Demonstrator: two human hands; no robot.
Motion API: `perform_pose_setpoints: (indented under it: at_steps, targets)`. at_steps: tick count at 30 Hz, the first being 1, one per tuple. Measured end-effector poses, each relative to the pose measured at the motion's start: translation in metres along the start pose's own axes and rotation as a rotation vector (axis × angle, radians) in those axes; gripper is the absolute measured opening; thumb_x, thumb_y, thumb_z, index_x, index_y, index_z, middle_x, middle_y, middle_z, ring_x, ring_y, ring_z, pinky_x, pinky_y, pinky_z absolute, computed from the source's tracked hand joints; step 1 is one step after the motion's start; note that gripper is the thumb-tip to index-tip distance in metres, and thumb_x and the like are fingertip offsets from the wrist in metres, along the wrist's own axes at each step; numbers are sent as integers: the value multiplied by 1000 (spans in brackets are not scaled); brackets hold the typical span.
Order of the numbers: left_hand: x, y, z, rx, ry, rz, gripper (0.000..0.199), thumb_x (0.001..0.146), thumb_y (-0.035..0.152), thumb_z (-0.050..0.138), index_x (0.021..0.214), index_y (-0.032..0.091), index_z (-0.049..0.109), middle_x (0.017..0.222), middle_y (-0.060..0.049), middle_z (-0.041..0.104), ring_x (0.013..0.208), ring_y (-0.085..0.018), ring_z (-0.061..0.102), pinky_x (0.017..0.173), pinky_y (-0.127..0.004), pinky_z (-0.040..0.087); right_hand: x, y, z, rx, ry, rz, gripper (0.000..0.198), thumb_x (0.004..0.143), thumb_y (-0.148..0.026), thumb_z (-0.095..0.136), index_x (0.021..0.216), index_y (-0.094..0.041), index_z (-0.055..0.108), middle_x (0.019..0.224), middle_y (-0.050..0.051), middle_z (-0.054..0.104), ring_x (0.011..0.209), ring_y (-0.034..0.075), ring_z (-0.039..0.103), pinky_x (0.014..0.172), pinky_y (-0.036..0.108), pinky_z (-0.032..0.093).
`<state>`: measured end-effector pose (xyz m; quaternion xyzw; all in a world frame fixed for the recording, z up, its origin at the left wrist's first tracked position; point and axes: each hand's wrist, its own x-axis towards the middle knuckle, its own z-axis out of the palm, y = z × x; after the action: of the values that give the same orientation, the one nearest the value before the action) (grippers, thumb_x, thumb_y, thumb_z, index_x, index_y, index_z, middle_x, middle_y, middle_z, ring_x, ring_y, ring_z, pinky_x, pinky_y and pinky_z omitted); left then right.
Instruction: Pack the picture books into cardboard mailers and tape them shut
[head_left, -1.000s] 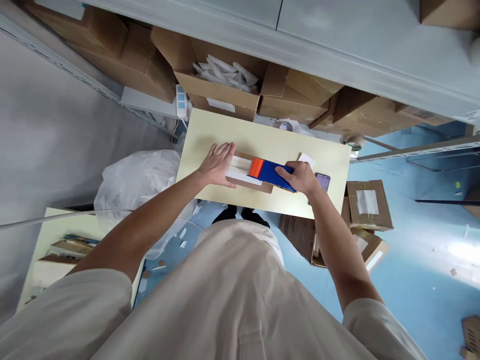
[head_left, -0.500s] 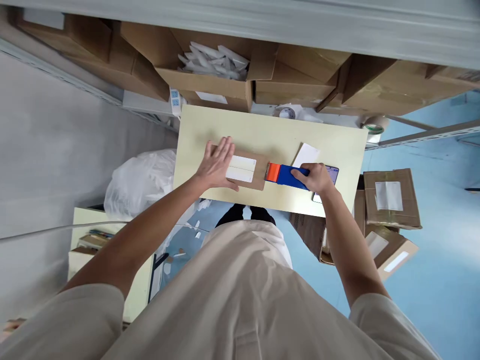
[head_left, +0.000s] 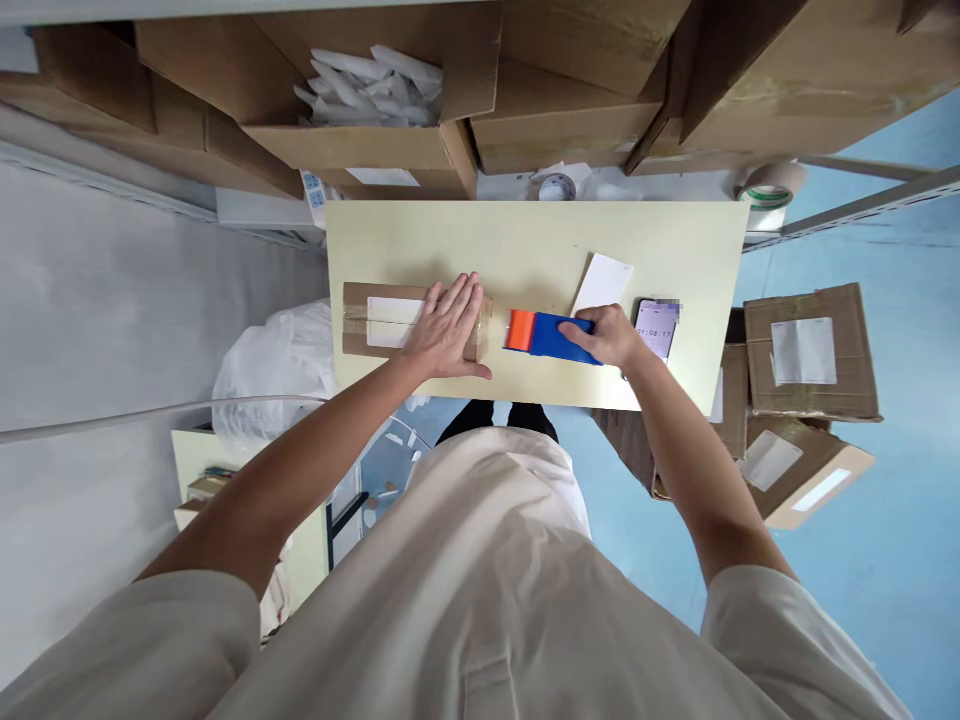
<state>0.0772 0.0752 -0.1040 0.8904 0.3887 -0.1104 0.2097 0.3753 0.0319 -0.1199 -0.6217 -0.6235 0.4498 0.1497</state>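
Observation:
A small brown cardboard box [head_left: 355, 338] with a white label [head_left: 386, 322] lies at the left of the cream table. Clear tape shows along its top. My left hand [head_left: 450, 325] rests flat over the box's right end, fingers extended and thumb out to the side. My right hand [head_left: 609, 335] is closed around a blue tape dispenser [head_left: 555, 338] with an orange front end. That orange end points at the box, with a short gap between them. A white sheet [head_left: 602, 285] lies just beyond my right hand, and a phone [head_left: 654, 330] is right of it.
The cream table [head_left: 525, 232] stands against a shelf with large cartons, including an open carton [head_left: 352, 148] of white packets. Tape rolls [head_left: 556, 187] sit behind the table. Stacked boxes [head_left: 810, 350] are at right; a plastic bag [head_left: 274, 350] is at left.
The box has shifted left along the table. My left hand has gone from its left end to its right end. The dispenser has moved slightly left, still in my right hand.

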Motion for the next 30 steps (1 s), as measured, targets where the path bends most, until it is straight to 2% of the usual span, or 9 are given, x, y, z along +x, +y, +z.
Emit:
perform_pose_setpoints:
  at_steps: [4,8,13,16,19,21,26,28,30]
  targets:
    - [0,2,-2,-11,-17,35,127,55,76,69,152,11,18,159,-22,1,144,-46,-4,111,-62,-6,-11,0,-10,-221,-43,137,51,82,-60,45,52,-19,51,47,-1,43,48,12,42,49,25,31]
    - [-2,6,-6,3,-55,110,97,52,70,75,137,29,51,161,-8,11,142,-51,-3,108,-69,-8,11,-51,24,-520,37,258,46,80,-57,54,68,-15,66,65,11,60,66,22,59,57,29,37]
    - [3,14,-2,-7,-17,59,81,55,70,73,123,27,64,160,-7,17,141,-52,1,107,-71,-8,34,-98,63,-601,-28,263,32,84,-41,59,85,-11,70,78,17,66,80,30,64,68,37,42]
    - [7,14,-2,-60,-18,55,87,57,75,68,130,28,59,160,-9,16,141,-51,1,105,-72,-9,17,-89,64,-581,34,319,39,88,-46,51,88,-11,68,82,19,66,81,31,64,70,38,42]
    - [3,5,-9,-224,59,58,96,70,76,55,149,27,30,161,-13,2,144,-46,1,106,-71,0,-15,-70,66,-521,210,372,50,91,-54,39,96,-11,64,85,19,67,82,31,64,71,38,43]
    - [-8,-7,-14,-327,170,19,87,83,70,42,153,26,13,161,-14,-5,146,-41,0,108,-68,8,-34,-57,77,-473,257,354,43,92,-46,38,102,-11,61,88,19,67,85,31,63,74,38,43]
    - [-58,-59,-7,-355,452,-365,77,89,59,39,152,21,18,161,-15,1,147,-37,-5,110,-67,2,-50,-29,124,-385,266,380,35,87,-26,41,115,-10,54,103,20,65,99,31,59,88,42,41]
    - [-79,-83,7,-482,511,-552,84,87,62,39,153,15,16,160,-19,4,147,-35,0,114,-62,8,-50,-22,139,-342,271,395,40,87,-23,40,124,-12,50,112,19,63,105,32,58,93,43,40]
    - [-95,-101,25,-685,516,-640,82,88,65,32,152,15,19,157,-18,21,146,-30,16,116,-51,18,-53,-19,149,-322,270,388,45,88,-22,39,131,-13,45,117,19,62,110,33,57,95,45,40]
